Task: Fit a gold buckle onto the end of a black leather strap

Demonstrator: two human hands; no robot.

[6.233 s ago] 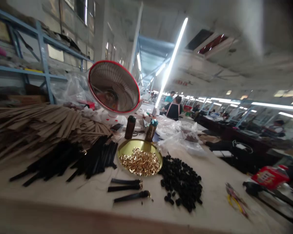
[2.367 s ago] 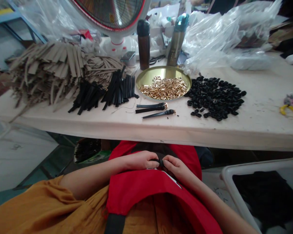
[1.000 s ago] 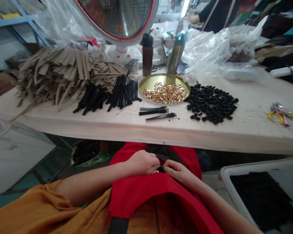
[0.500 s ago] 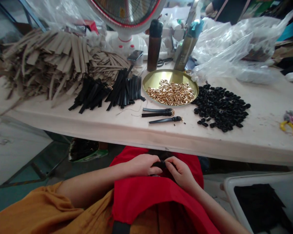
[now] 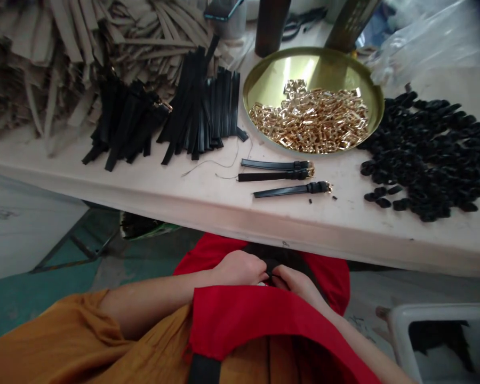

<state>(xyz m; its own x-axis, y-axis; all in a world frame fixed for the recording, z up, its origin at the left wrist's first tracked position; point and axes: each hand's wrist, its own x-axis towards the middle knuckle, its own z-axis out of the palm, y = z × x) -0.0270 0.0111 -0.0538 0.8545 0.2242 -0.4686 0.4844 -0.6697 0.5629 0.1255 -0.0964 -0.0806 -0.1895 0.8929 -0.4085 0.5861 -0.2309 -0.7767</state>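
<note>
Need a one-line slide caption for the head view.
Both hands, left hand and right hand, pinch a small black piece over a red apron, below a table holding gold buckles and black straps.

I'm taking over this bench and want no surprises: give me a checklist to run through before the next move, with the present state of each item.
1. Both hands together on the small black piece: left hand and right hand meet on the small black piece in the lap. Ok.
2. Grip on the piece secure: largely hidden by the fingers. Cannot tell.
3. Gold buckles at hand: gold tray holds a heap of gold buckles. Ok.
4. Black loops at hand: pile of black loops lies right of the tray. Ok.
5. Finished straps laid apart: three buckled straps lie near the table edge. Ok.
6. Plain black straps in stock: pile of black straps. Ok.
</note>
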